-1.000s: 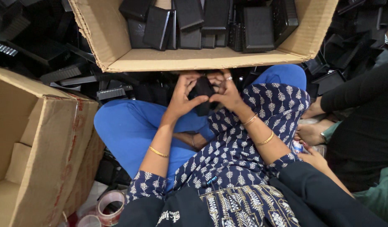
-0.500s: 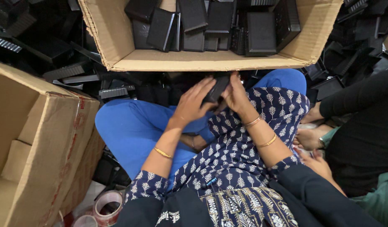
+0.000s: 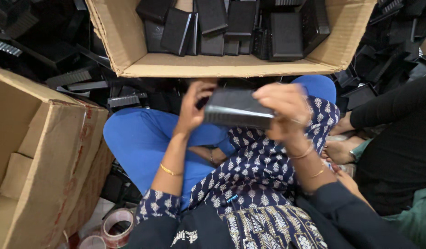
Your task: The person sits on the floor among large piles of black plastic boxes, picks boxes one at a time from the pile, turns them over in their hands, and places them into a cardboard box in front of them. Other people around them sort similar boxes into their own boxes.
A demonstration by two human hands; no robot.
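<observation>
nearest the camera, a roll of clear tape (image 3: 117, 225) lies on the floor by the person's knee, beside a big open cardboard box (image 3: 42, 157) on the left. above the lap, covered in a blue patterned cloth (image 3: 254, 180), both hands are raised with a flat black plastic case (image 3: 238, 108) held between them. the left hand (image 3: 192, 108) is closed around the case's left end, fingers curled over its top edge and thumb behind; the right hand (image 3: 282, 108) clamps the right end, fingers wrapped over the top, so neither hand is open. the case sits level, well above the legs and just in front of the near wall of a second cardboard box (image 3: 222, 69). judging from this, the step in hand looks like handling or closing one case before it joins the others; the next move would call for a firm two-handed hold and a lift over that box's near wall. further off, that box holds more black cases (image 3: 231, 27) stood on edge in rows, and loose black parts (image 3: 79, 78) are heaped around it. another person's arm in a black sleeve (image 3: 397, 106) reaches in at the right.
</observation>
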